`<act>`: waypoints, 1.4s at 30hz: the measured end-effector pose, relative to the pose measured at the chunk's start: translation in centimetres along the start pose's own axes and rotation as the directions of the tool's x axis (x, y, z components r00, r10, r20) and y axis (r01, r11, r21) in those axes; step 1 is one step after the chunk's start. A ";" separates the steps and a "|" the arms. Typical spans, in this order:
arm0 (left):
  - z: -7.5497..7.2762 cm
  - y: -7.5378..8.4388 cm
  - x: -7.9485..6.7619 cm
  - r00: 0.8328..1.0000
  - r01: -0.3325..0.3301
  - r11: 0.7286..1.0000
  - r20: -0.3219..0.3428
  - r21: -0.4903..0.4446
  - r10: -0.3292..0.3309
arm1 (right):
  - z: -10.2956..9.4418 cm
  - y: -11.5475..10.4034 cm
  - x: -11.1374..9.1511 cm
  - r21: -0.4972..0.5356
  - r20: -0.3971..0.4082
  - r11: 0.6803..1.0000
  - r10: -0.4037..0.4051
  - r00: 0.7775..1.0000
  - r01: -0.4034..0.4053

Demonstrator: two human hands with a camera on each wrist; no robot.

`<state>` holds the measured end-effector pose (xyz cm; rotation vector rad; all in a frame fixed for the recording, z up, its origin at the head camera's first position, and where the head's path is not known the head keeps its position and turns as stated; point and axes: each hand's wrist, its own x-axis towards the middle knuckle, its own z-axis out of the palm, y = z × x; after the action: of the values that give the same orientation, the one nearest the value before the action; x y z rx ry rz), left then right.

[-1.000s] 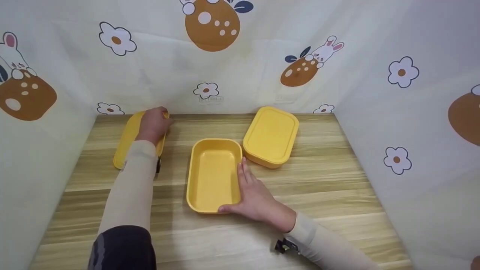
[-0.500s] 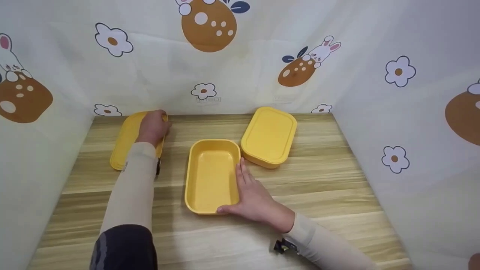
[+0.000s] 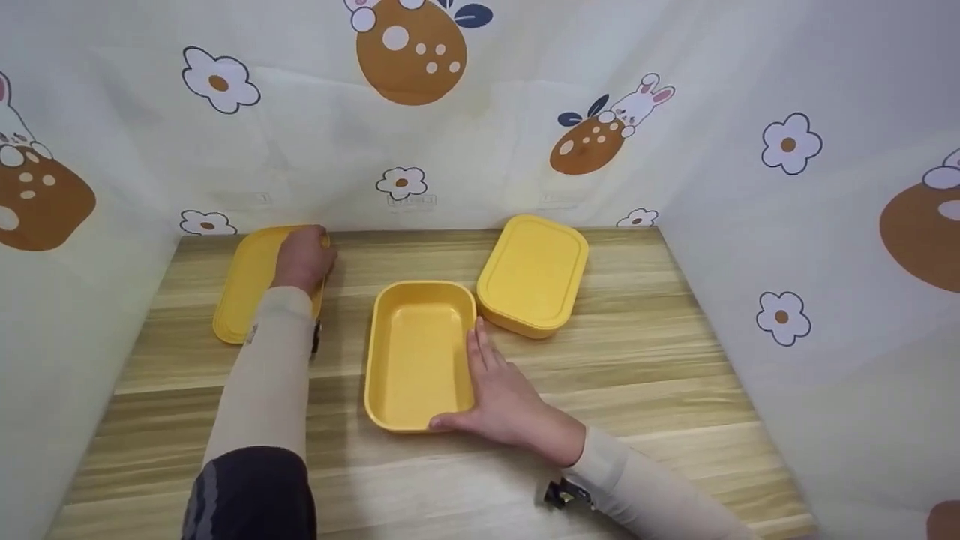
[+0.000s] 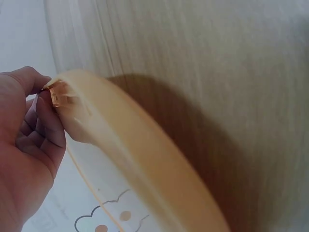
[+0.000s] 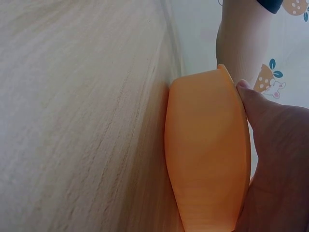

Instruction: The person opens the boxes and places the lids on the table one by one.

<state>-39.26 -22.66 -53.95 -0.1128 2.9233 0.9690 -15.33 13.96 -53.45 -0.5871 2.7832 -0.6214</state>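
My left hand (image 3: 304,259) pinches the far right edge of a yellow lunch box lid (image 3: 247,289) at the back left. Thumb and fingertips meet at the lid's rim (image 4: 140,140) in the left wrist view, where this edge stands off the table and casts a shadow. An uncovered yellow lunch box (image 3: 420,367) with nothing in it sits upright in the middle. Around its near right corner lies my right hand (image 3: 502,397), fingers straight along the right side and thumb stretched along the near rim. The box's outer wall (image 5: 207,150) shows in the right wrist view.
A second yellow lunch box (image 3: 534,277), its lid on, stands at the back right, close beside the open box's far right corner. Patterned cloth (image 3: 480,112) walls in the wooden table (image 3: 645,375) at the back and both sides.
At the back left, the lid's right edge has come lower with my left hand. My right hand keeps its place on the box. The whole head view has shifted slightly.
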 end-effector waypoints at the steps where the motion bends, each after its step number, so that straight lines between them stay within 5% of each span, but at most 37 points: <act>1: 0.0 -0.1 -0.1 1.000 0.003 1.000 -0.001 -0.003 -0.003 | 0.0 0.0 0.0 0.002 0.004 1.000 0.003 1.000 -0.003; 12: 0.5 -0.8 0.1 0.999 -0.042 0.999 -0.020 0.011 0.043 | 0.2 0.0 0.0 0.002 -0.027 1.000 -0.028 0.999 0.028; 35: 1.0 -1.0 0.3 1.000 0.003 0.999 0.014 0.041 -0.004 | 0.2 0.1 0.1 -0.010 -0.004 1.000 -0.014 1.000 0.014; 42: 0.9 -0.9 -0.2 0.999 -0.039 0.999 -0.004 0.020 0.039 | 0.1 -0.1 0.0 0.012 -0.023 1.000 -0.016 1.000 0.017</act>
<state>-38.93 -22.80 -55.21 -0.0572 2.9489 0.9450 -15.28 13.86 -53.54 -0.6048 2.7965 -0.6524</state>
